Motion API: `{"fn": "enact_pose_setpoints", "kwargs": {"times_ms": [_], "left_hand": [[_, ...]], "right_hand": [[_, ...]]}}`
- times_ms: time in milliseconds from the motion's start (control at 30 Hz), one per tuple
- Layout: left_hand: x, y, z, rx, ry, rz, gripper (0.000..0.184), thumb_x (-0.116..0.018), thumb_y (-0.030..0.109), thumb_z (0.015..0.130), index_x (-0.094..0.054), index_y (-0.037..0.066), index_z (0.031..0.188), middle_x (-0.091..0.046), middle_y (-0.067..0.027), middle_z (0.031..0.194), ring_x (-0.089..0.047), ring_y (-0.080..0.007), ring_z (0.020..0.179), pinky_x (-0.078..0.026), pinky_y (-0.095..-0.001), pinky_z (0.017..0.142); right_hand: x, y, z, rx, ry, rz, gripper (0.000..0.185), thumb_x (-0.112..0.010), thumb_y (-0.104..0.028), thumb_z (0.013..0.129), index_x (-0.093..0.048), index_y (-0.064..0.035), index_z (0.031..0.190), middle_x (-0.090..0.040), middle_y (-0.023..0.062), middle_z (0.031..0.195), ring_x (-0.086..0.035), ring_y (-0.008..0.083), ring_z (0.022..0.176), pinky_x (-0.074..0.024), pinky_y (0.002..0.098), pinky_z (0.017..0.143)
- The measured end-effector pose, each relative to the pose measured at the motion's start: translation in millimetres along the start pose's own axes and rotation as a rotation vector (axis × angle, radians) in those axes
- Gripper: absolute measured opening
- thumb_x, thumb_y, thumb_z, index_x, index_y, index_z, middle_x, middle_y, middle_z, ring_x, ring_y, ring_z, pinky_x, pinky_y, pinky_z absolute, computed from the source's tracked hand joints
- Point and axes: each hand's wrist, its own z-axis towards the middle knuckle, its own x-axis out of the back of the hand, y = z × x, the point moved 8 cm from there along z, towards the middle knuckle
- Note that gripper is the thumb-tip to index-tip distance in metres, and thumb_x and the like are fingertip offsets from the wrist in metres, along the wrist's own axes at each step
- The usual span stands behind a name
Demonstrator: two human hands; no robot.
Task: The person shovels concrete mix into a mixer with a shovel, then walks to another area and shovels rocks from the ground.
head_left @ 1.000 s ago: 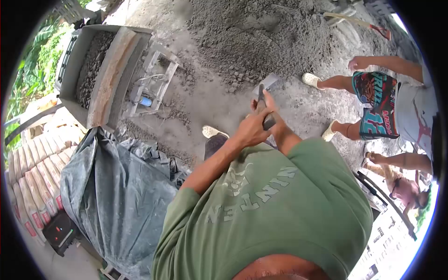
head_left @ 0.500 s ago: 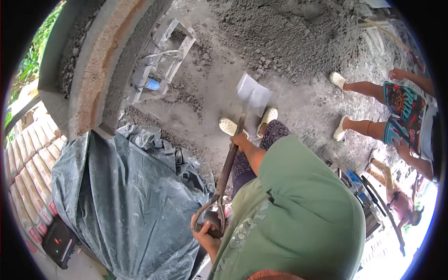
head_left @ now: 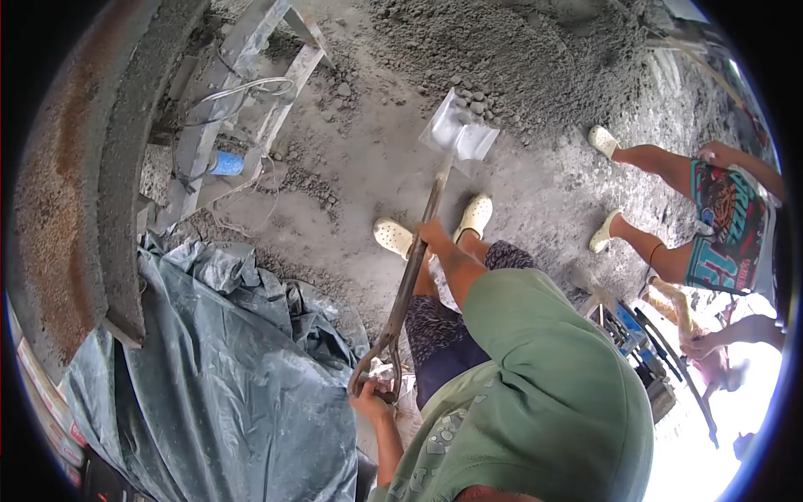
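A shovel (head_left: 408,293) with a long shaft and a pale metal blade slants across the middle of the view. My left hand (head_left: 372,403) is closed on the D-shaped grip at its near end. Further down, my right hand (head_left: 432,234) wraps round the shaft. The shiny blade (head_left: 458,134) is low at the edge of a grey sand-and-gravel heap (head_left: 519,67), beside several small stones (head_left: 477,102). Whether its tip touches the ground, I cannot tell. My feet, in cream clogs (head_left: 475,216), stand just behind the blade.
A dark green tarp (head_left: 226,376) covers something at the lower left. Above it stand a metal frame (head_left: 293,92) with a cable and blue cylinder (head_left: 226,163), and a curved concrete-coated rim (head_left: 125,167). Another person in patterned shorts (head_left: 723,226) stands right; a further person is behind.
The shovel blade has moved forward to the heap's edge, with both hands still on the shovel. My view has shifted left, bringing the metal frame lower and the other person's hand into sight.
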Motion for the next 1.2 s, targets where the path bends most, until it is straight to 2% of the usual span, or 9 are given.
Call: {"fn": "enact_pose_setpoints", "kwargs": {"times_ms": [67,133,367,567,833,1067,1133,1167,1200], "left_hand": [[-25.1,-4.2,9.9,-0.058,-0.087,0.040,0.010,-0.056,0.002,0.063,-0.048,0.000,0.068,-0.046,-0.0054,0.051,-0.046,-0.0150,0.040,-0.038,-0.0268,0.039],[-44.4,13.8,0.2,-0.077,-0.091,0.031,0.010,-0.057,0.002,0.063,-0.048,0.000,0.067,-0.046,-0.0054,0.051,-0.047,-0.0149,0.041,-0.038,-0.0269,0.040],[-20.2,22.7,-20.2,-0.051,-0.017,-0.020,0.011,-0.051,-0.002,0.060,-0.044,0.001,0.068,-0.043,-0.0081,0.054,-0.043,-0.0181,0.039,-0.036,-0.0291,0.036],[-63.0,13.6,-6.0,-0.052,-0.117,-0.001,0.011,-0.052,-0.001,0.061,-0.044,0.003,0.068,-0.043,-0.0078,0.054,-0.042,-0.0167,0.040,-0.039,-0.0306,0.039],[-60.1,-51.4,-7.4,0.108,-0.057,-0.165,0.015,-0.056,-0.003,0.062,-0.046,0.002,0.073,-0.045,-0.0072,0.055,-0.042,-0.0170,0.040,-0.041,-0.0307,0.041],[-55.9,-74.3,2.5,0.195,-0.107,-0.278,0.014,-0.056,-0.005,0.062,-0.046,0.002,0.069,-0.044,-0.0070,0.052,-0.042,-0.0178,0.040,-0.039,-0.0313,0.040],[-78.7,-79.7,2.7,0.260,-0.111,-0.347,0.014,-0.056,-0.005,0.062,-0.046,0.002,0.068,-0.043,-0.0068,0.052,-0.042,-0.0176,0.039,-0.038,-0.0316,0.039],[-92.1,-68.6,-2.0,0.217,-0.141,-0.333,0.014,-0.057,-0.005,0.062,-0.046,0.002,0.067,-0.043,-0.0067,0.052,-0.041,-0.0174,0.039,-0.038,-0.0316,0.039],[-93.2,-59.9,-7.4,0.180,-0.158,-0.312,0.014,-0.057,-0.004,0.062,-0.045,0.003,0.065,-0.043,-0.0065,0.052,-0.041,-0.0172,0.039,-0.038,-0.0316,0.040]], "right_hand": [[33.8,-77.3,-22.4,-0.209,-0.119,0.194,0.021,-0.060,-0.008,0.072,-0.052,0.0113,0.073,-0.053,0.0162,0.060,-0.056,0.0256,0.049,-0.0439,0.0379,0.039],[33.0,-87.9,-10.2,-0.190,-0.112,0.203,0.021,-0.060,-0.008,0.073,-0.052,0.0111,0.073,-0.054,0.0161,0.061,-0.056,0.0257,0.048,-0.0434,0.0379,0.039],[-18.6,42.9,46.3,-0.054,0.048,-0.107,0.023,-0.059,-0.007,0.074,-0.050,0.0125,0.082,-0.054,0.0169,0.063,-0.056,0.0268,0.050,-0.0457,0.0394,0.040],[30.5,-91.7,-7.5,-0.296,-0.232,0.254,0.021,-0.058,-0.005,0.076,-0.049,0.0129,0.081,-0.051,0.0176,0.060,-0.056,0.0270,0.049,-0.0459,0.0388,0.040],[66.3,-81.1,15.7,-0.156,-0.092,0.028,0.052,-0.059,-0.005,0.077,-0.024,0.0143,0.110,-0.052,0.0232,0.077,-0.057,0.0272,0.052,-0.0467,0.0377,0.040],[84.0,-83.2,7.2,-0.168,-0.010,0.110,0.033,-0.060,-0.010,0.074,-0.050,0.0084,0.099,-0.058,0.0212,0.078,-0.062,0.0289,0.059,-0.0473,0.0398,0.046],[50.6,-86.9,58.8,0.618,-0.399,-1.061,0.027,-0.056,-0.018,0.077,-0.058,0.0033,0.094,-0.062,0.0191,0.086,-0.063,0.0332,0.069,-0.0484,0.0407,0.057],[44.3,-95.4,62.8,0.637,-0.393,-1.052,0.027,-0.056,-0.018,0.077,-0.058,0.0033,0.094,-0.062,0.0191,0.086,-0.063,0.0332,0.069,-0.0484,0.0407,0.057],[52.9,-88.0,70.6,0.366,-0.310,-0.774,0.027,-0.054,-0.021,0.079,-0.061,-0.0002,0.094,-0.063,0.0168,0.091,-0.062,0.0347,0.077,-0.0478,0.0399,0.062]]}}
